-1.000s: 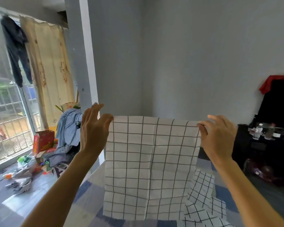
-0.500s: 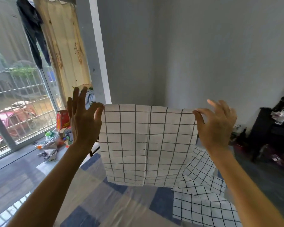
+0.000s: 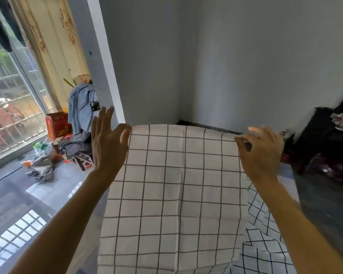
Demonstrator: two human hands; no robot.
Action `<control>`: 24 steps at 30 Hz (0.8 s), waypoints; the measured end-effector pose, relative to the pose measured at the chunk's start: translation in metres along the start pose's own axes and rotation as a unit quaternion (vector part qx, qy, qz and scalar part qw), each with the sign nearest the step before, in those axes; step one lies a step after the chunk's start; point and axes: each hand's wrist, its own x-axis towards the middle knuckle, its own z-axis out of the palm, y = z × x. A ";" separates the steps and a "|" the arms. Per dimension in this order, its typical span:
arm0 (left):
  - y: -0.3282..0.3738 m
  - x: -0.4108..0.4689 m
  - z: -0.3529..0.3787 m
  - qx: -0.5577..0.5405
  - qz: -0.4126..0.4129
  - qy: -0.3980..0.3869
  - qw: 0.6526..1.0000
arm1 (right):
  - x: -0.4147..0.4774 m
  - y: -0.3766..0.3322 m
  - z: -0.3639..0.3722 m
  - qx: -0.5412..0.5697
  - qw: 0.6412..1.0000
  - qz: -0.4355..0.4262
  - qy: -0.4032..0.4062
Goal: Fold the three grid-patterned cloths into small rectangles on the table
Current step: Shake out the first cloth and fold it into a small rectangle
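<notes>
The left hand (image 3: 107,147) and the right hand (image 3: 262,155) each hold a closed pinch grip on one upper corner of the grid-patterned cloth (image 3: 176,194); the other fingers are spread. The cloth hangs flat below and between the two grips, with its top edge running level from grip to grip, so neither hand is nearer. Lowering it onto the tabletop (image 3: 288,182) probably calls for both grips to descend together, clear of the other grid cloths (image 3: 265,248) bunched below the right grip.
</notes>
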 end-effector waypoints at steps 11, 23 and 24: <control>-0.091 -0.060 0.174 -0.025 -0.032 -0.165 0.985 | -0.061 0.022 0.146 -0.037 0.983 0.052 -0.171; -0.118 -0.149 0.229 -0.052 -0.062 -0.332 0.940 | -0.131 0.039 0.179 -0.062 0.953 0.102 -0.279; -0.115 -0.156 0.225 -0.057 -0.068 -0.337 0.937 | -0.137 0.040 0.175 -0.063 0.951 0.103 -0.284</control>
